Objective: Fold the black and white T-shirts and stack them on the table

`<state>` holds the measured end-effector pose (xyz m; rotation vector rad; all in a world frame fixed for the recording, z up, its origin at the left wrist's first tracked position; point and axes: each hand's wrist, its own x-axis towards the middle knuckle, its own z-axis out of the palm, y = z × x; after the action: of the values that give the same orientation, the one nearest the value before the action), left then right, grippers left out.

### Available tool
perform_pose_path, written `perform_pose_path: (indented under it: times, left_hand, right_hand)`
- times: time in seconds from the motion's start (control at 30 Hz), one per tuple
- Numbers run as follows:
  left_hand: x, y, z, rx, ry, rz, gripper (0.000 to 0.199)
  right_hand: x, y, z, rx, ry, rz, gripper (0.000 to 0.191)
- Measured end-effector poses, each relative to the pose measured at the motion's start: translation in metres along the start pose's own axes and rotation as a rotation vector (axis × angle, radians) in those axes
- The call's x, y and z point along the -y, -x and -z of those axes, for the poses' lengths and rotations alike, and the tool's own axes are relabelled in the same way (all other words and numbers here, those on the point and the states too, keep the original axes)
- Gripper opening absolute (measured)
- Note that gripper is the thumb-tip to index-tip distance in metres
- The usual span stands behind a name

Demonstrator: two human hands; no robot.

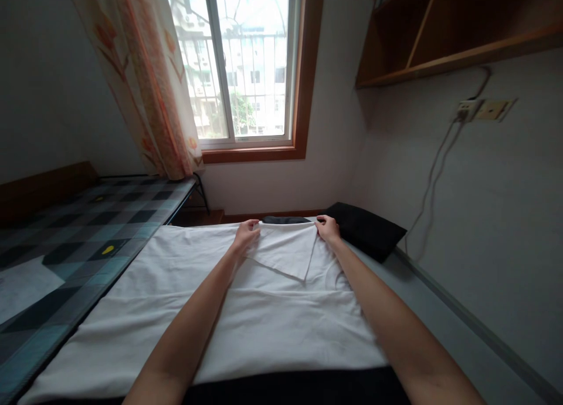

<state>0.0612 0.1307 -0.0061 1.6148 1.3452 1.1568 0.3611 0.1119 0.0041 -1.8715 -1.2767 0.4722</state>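
A large white cloth [281, 328] lies spread over a surface in front of me, with creases running across it. At its far edge a flap of white fabric [284, 246] is folded toward me, its tip pointing down. My left hand [247, 236] pinches the fabric at the flap's left end. Pinched at the flap's right corner is my right hand [328, 229]. Both arms are stretched forward over the cloth.
A black flat item [367, 229] lies right of my right hand. On the left stands a bed with a checked cover [132, 217] and a paper sheet [26, 287]. Behind are a curtain [145, 88] and window; cables [433, 176] hang on the right wall below a wooden shelf [457, 53].
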Motion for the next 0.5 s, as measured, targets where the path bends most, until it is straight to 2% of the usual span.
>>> perform_pose_path:
  times: [0.13, 0.2, 0.27, 0.33, 0.4, 0.5]
  left_hand:
    - [-0.014, 0.003, 0.015, 0.095, -0.043, -0.019, 0.042]
    - [-0.02, 0.006, 0.021, 0.166, -0.066, -0.012, 0.047]
    - [-0.023, 0.009, 0.024, 0.217, -0.061, 0.0, 0.051]
    - [-0.023, 0.011, 0.025, 0.227, -0.018, 0.013, 0.052]
    - [-0.021, 0.012, 0.024, 0.214, 0.035, 0.03, 0.052]
    - [-0.015, 0.011, 0.021, 0.205, 0.086, 0.095, 0.055]
  right_hand:
    - [0.006, 0.013, 0.007, 0.01, 0.029, 0.016, 0.049]
    - [0.01, 0.028, 0.011, 0.087, 0.063, 0.083, 0.058]
    - [0.014, 0.044, 0.014, 0.222, 0.093, 0.178, 0.063]
    - [0.016, 0.059, 0.017, 0.374, 0.093, 0.253, 0.058]
    - [0.017, 0.068, 0.018, 0.501, 0.062, 0.283, 0.044]
    - [0.012, 0.072, 0.018, 0.577, -0.048, 0.235, 0.029]
